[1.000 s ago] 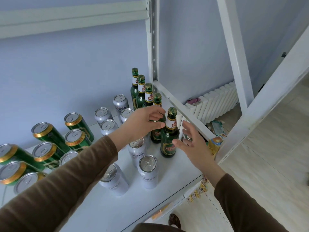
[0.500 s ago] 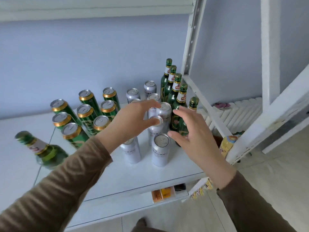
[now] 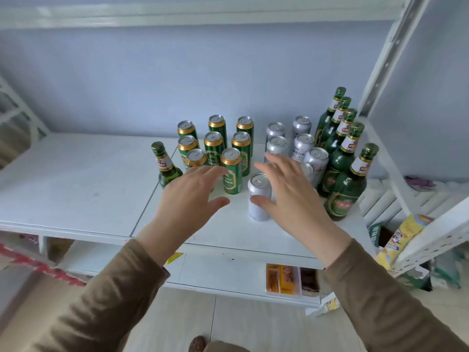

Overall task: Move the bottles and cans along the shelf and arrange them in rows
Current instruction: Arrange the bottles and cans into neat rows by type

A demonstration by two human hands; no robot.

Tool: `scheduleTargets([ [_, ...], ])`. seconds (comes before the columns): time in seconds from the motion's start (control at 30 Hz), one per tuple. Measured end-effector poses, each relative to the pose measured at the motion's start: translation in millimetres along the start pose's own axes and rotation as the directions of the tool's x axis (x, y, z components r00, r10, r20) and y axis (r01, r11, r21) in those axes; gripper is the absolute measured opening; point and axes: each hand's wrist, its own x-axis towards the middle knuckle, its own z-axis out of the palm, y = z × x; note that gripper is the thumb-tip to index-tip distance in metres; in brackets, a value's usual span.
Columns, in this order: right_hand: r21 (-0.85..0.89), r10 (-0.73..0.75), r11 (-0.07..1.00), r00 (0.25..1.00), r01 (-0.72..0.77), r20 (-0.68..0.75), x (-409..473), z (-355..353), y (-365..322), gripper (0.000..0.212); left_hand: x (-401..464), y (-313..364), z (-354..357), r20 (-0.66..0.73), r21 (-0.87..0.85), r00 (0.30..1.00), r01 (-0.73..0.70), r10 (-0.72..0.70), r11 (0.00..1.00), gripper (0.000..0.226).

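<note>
Wide white shelf (image 3: pixel 76 189) fills the view, and everything sits toward its right end, hard by the slanted white post (image 3: pixel 388 62). Closest to that post, a row of five green bottles (image 3: pixel 340 158) runs from the back wall out toward the front edge, all upright. Just left of that row stand the silver cans (image 3: pixel 302 146), lined up front to back. Further left from the post, the green cans (image 3: pixel 215 146) with gold rims, packed in three short rows. Farthest from the post, one green bottle (image 3: pixel 165 166) stands alone, just beside the green cans. Out in front, away from the post, a single silver can (image 3: pixel 258 196) stands by itself. And the hands — both in brown sleeves, both spread wide, holding nothing. The right hand (image 3: pixel 291 196) hovers over the silver cans, its thumb right at the lone can's side, though contact is hard to judge. The left hand (image 3: pixel 187 199) hangs in front of the green cans, fingers loose and splayed.
</note>
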Motion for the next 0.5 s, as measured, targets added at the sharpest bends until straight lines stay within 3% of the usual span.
scheduleTargets([
  [0.27,0.063,-0.045,0.997,0.998,0.043,0.039,50,62,-62,0.063,-24,-112,2,0.029,0.001,0.989,0.143,-0.143,0.99,0.056],
  [0.5,0.139,0.121,0.981,0.988,-0.134,0.096,82,127,-102,0.066,5,-204,24,0.071,-0.167,0.99,0.129,-0.118,0.977,0.059],
])
